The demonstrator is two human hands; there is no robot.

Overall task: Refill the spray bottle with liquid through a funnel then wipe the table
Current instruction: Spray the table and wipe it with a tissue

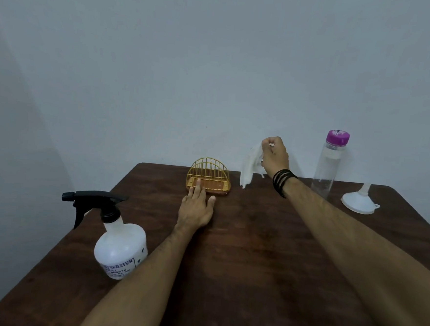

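Observation:
A white spray bottle (120, 248) with a black trigger head stands upright near the left edge of the brown table (253, 254). My right hand (275, 155) is raised above the table's far side and pinches a white tissue (250, 166) that hangs down from it. My left hand (197, 206) lies flat on the table with straight fingers, its fingertips touching the base of a gold wire napkin holder (209, 177). A clear bottle (329, 164) with a purple cap stands at the far right. Beside it a white funnel (360, 201) rests wide mouth down.
A plain grey wall rises right behind the table's far edge. The table's left edge runs diagonally close to the spray bottle. A black band sits on my right wrist.

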